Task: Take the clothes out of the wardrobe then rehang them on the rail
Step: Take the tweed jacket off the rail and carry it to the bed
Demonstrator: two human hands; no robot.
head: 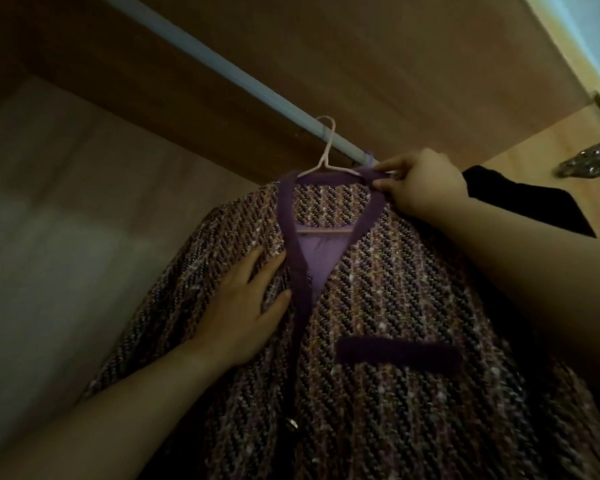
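Note:
A purple tweed jacket (388,292) with dark purple trim hangs on a pale pink hanger (321,164), whose hook sits over the light blue rail (222,69) inside the wardrobe. My right hand (420,181) pinches the jacket's collar at the right end of the neckline, close to the rail. My left hand (243,306) lies flat, fingers spread, on the jacket's left front panel beside the trim. A second, purple hook (370,159) shows on the rail just behind my right hand.
A black garment (534,206) hangs to the right behind my right arm. The wardrobe's wooden top (361,64) is just above the rail, its pale back wall (66,202) to the left. A metal hinge (593,161) sits on the right side panel.

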